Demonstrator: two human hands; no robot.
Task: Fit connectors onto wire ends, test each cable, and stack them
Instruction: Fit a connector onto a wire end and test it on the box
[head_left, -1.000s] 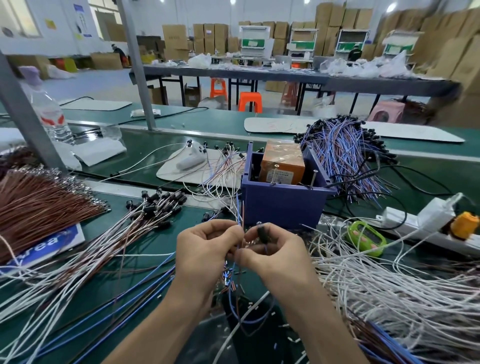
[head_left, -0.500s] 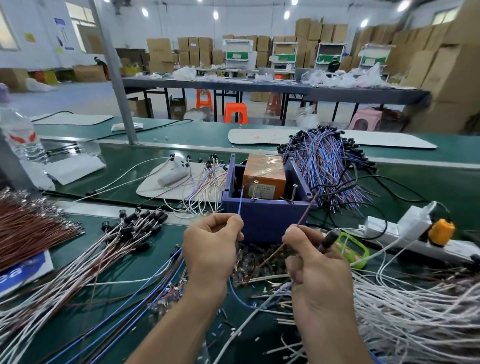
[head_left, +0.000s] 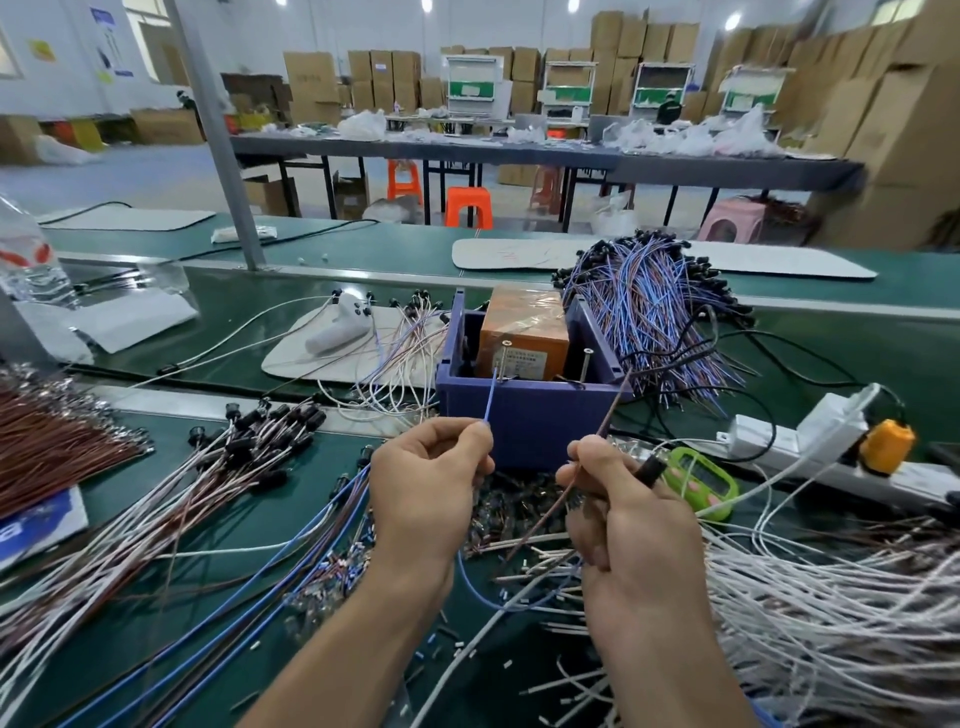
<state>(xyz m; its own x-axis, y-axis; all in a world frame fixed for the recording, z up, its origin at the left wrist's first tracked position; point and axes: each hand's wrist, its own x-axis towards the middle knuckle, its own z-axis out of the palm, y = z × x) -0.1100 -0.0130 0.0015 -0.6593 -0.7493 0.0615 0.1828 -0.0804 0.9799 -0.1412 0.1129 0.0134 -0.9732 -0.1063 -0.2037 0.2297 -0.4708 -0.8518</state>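
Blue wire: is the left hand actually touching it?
Touching. The head view shows the left hand pinching the blue wire between thumb and forefinger.

- 1 view: head-worn, wide-angle, facing forward and down across the green bench (head_left: 249, 338).
- Very near: left hand (head_left: 431, 488) and right hand (head_left: 628, 525) at 6 o'clock.
- Far: cartons (head_left: 893, 130) at 12 to 2 o'clock.

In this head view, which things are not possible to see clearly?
All in the head view:
- Label on the orange block: print too small to read.
- Black connector: mostly hidden by the right hand holding it.
- Green tester: screen blurred, reading illegible.
- Water bottle: cut off by the left edge.
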